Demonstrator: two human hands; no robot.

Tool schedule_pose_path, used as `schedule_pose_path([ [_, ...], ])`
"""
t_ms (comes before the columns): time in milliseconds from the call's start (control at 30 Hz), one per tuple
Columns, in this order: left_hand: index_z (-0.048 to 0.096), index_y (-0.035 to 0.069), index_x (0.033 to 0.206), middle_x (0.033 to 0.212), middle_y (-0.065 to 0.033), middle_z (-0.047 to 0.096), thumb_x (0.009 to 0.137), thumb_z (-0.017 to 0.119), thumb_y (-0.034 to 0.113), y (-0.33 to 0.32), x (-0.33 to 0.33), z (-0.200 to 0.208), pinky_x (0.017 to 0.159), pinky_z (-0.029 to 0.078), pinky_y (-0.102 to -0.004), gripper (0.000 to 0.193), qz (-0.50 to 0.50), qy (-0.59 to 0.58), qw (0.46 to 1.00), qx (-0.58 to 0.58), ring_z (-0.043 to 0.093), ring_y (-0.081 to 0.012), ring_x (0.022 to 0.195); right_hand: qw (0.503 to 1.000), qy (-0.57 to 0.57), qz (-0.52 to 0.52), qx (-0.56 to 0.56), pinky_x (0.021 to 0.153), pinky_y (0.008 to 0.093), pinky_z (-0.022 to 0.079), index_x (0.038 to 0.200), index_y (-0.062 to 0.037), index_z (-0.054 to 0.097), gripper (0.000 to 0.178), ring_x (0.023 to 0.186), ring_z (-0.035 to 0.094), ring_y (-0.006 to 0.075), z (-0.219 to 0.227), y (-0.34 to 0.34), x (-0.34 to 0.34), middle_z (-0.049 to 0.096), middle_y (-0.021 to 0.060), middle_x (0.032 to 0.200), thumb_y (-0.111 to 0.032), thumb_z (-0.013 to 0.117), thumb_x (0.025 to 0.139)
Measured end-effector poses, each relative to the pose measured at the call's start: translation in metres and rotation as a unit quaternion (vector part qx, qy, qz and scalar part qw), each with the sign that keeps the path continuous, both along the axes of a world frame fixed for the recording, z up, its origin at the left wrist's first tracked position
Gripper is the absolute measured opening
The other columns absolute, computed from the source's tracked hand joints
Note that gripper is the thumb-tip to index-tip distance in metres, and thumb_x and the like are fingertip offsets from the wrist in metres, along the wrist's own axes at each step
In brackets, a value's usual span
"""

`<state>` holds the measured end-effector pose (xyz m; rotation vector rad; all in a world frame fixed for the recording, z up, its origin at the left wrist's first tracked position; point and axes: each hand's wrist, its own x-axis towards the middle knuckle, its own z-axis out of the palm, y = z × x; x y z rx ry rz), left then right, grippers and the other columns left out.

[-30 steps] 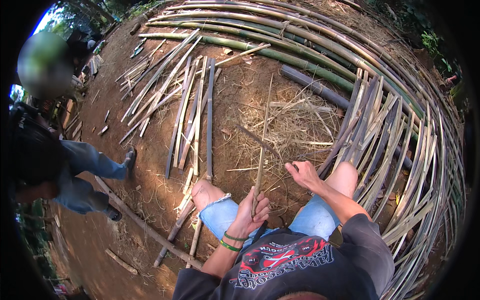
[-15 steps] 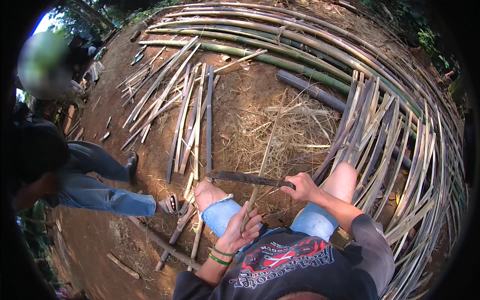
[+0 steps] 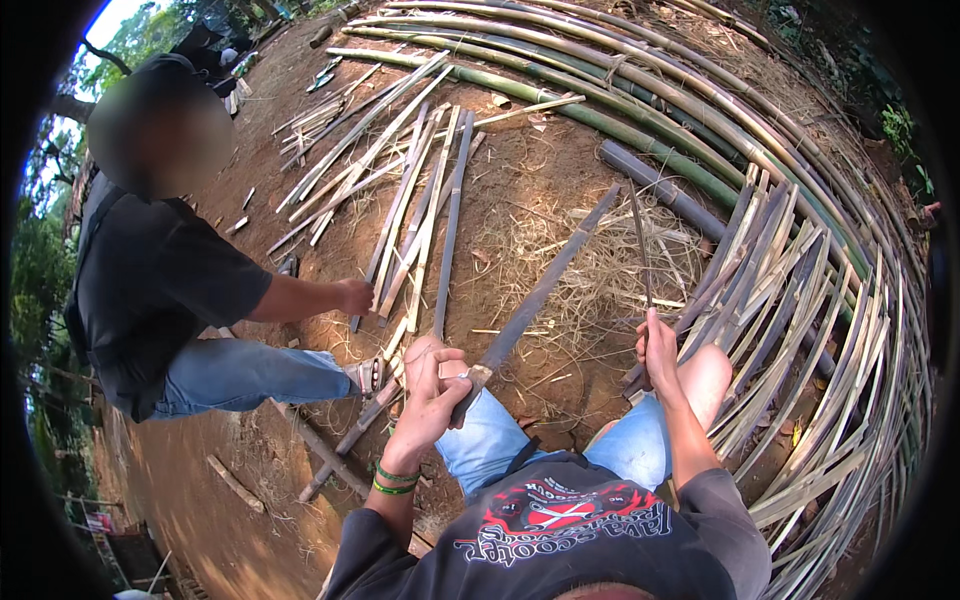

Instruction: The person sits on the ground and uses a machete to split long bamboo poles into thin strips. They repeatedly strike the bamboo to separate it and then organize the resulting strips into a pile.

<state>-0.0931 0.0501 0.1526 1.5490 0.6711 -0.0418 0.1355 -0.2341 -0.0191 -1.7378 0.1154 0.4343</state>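
My left hand (image 3: pixel 430 395) is closed on the near end of a bamboo slat (image 3: pixel 545 285), thumb on top near a pale joint. The slat's dark outer side faces up, and it slants away to the far right. In my right hand (image 3: pixel 657 350) is a machete (image 3: pixel 640 240), gripped by its handle over my right knee. Its blade points away from me and shows almost edge-on, apart from the slat. Beyond the slat and blade lies a heap of thin bamboo shavings (image 3: pixel 560 255) on the ground.
Split slats (image 3: pixel 760 270) are piled at my right. Long bamboo poles (image 3: pixel 560 100) curve across the far side, with a thick dark bamboo piece (image 3: pixel 655 182) before them. At left, a bending co-worker (image 3: pixel 160 260) reaches a hand (image 3: pixel 352 297) to loose slats (image 3: pixel 425 215).
The slat has turned to show its dark, wider side and tilts right. The machete has swung off it to the right, now pointing away. The co-worker has moved closer and reached to the slats.
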Motion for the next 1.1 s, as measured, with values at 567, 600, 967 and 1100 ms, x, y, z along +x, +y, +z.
schedule_pose_path([
  [567, 0.050, -0.004, 0.119, 0.074, 0.0001, 0.046, 0.102, 0.025, 0.061, 0.014, 0.084, 0.007, 0.063, 0.040, -0.0226, 0.072, 0.136, -0.403, 0.886, 0.183, 0.043, -0.0091, 0.061, 0.988, -0.132, 0.035, 0.068, 0.042, 0.0224, 0.035, 0.090, -0.0021, 0.056, 0.031, 0.046, 0.046, 0.0061, 0.066, 0.012, -0.013, 0.051, -0.0008, 0.057, -0.032, 0.057, 0.098],
  [600, 0.051, -0.004, 0.117, 0.072, 0.0013, 0.044, 0.101, 0.024, 0.062, 0.015, 0.088, 0.017, 0.062, 0.039, -0.0220, 0.073, 0.120, -0.404, 0.875, 0.237, 0.042, -0.0087, 0.060, 0.988, -0.129, 0.042, 0.074, 0.043, 0.0219, 0.035, 0.090, -0.0023, 0.057, 0.032, 0.047, 0.046, 0.0056, 0.073, 0.013, -0.014, 0.051, -0.0007, 0.057, -0.033, 0.055, 0.099],
  [967, 0.048, 0.004, 0.093, 0.089, -0.0089, 0.044, 0.104, 0.033, 0.042, 0.004, 0.149, 0.072, 0.078, 0.041, -0.0342, 0.042, 0.175, -0.651, 0.724, 0.147, 0.045, -0.0180, 0.081, 0.962, -0.199, 0.121, 0.143, 0.044, 0.0227, 0.034, 0.086, -0.0012, 0.060, 0.041, 0.047, 0.044, 0.0050, 0.162, 0.033, -0.033, 0.049, -0.0014, 0.056, -0.036, 0.046, 0.103],
  [1100, 0.033, 0.011, 0.083, 0.076, -0.0044, 0.036, 0.104, 0.036, 0.041, -0.007, 0.168, 0.076, 0.064, 0.033, -0.0292, 0.037, 0.272, -0.690, 0.657, 0.135, 0.035, -0.0135, 0.068, 0.954, -0.144, 0.182, 0.190, 0.044, 0.0235, 0.034, 0.083, -0.0016, 0.059, 0.042, 0.048, 0.044, 0.0056, 0.169, 0.047, -0.053, 0.048, -0.0009, 0.055, -0.037, 0.047, 0.102],
])
